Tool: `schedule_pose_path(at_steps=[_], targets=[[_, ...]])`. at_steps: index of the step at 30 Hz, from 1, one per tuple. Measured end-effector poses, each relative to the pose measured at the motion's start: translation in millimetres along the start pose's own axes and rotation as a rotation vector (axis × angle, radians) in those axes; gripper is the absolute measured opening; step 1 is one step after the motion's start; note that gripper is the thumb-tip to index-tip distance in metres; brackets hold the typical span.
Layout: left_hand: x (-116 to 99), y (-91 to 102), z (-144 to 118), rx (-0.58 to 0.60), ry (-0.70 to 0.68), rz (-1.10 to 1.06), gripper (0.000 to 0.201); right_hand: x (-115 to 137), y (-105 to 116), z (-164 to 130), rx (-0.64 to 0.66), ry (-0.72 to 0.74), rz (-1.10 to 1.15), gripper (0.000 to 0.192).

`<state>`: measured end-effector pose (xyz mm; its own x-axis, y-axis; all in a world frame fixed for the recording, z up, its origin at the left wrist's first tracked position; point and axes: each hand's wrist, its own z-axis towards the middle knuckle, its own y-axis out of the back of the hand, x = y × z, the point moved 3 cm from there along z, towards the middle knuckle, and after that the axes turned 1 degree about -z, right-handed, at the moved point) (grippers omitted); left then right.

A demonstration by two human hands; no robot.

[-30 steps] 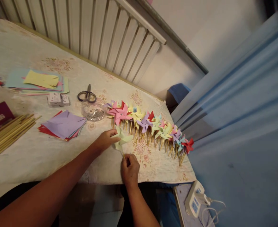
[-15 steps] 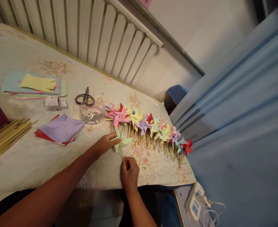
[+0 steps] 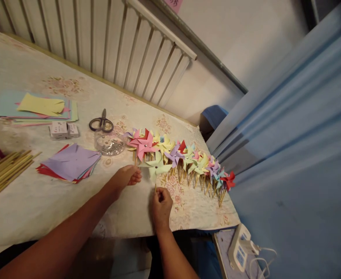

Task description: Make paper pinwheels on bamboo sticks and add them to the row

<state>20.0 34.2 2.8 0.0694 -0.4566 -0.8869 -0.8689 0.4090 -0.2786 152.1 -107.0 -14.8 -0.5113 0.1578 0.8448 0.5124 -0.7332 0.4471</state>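
Observation:
My right hand [image 3: 162, 205] pinches the thin stick of a pale green paper pinwheel [image 3: 156, 167], holding it upright near the front of the table. A small shiny pin head shows at the pinwheel's centre. Just left of its blades, my left hand [image 3: 126, 177] is loosely curled, thumb apart from the fingers, with nothing seen in it. Behind and to the right lies a long row of finished pinwheels [image 3: 174, 155] in pink, yellow, purple, green and red on sticks. A clear round dish [image 3: 111, 144] of small metal pins sits beyond my left hand.
Left of my hands lie a stack of cut paper squares [image 3: 71, 161] and a bundle of sticks [image 3: 7, 170]. Farther back are scissors [image 3: 102, 123], small white boxes [image 3: 62, 130] and coloured sheets [image 3: 6, 104]. A blue curtain [image 3: 289, 155] hangs at right, near a power strip [image 3: 240, 250].
My left hand has let go of the green pinwheel's blade and its fingers have curled. The pinwheel in my right hand has moved slightly right and up, its face now turned towards me.

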Motion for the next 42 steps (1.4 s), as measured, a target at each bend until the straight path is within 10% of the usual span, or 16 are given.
schedule_pose_path(at_steps=[11, 42], targets=[[20.1, -20.4, 3.2, 0.149, -0.084, 0.163, 0.027, 18.4, -44.0, 19.5, 0.053, -0.001, 0.159, 0.008], [17.9, -24.5, -0.7, -0.004, -0.238, 0.284, 0.025, 12.5, -45.7, 12.6, 0.13, 0.014, 0.132, 0.015]])
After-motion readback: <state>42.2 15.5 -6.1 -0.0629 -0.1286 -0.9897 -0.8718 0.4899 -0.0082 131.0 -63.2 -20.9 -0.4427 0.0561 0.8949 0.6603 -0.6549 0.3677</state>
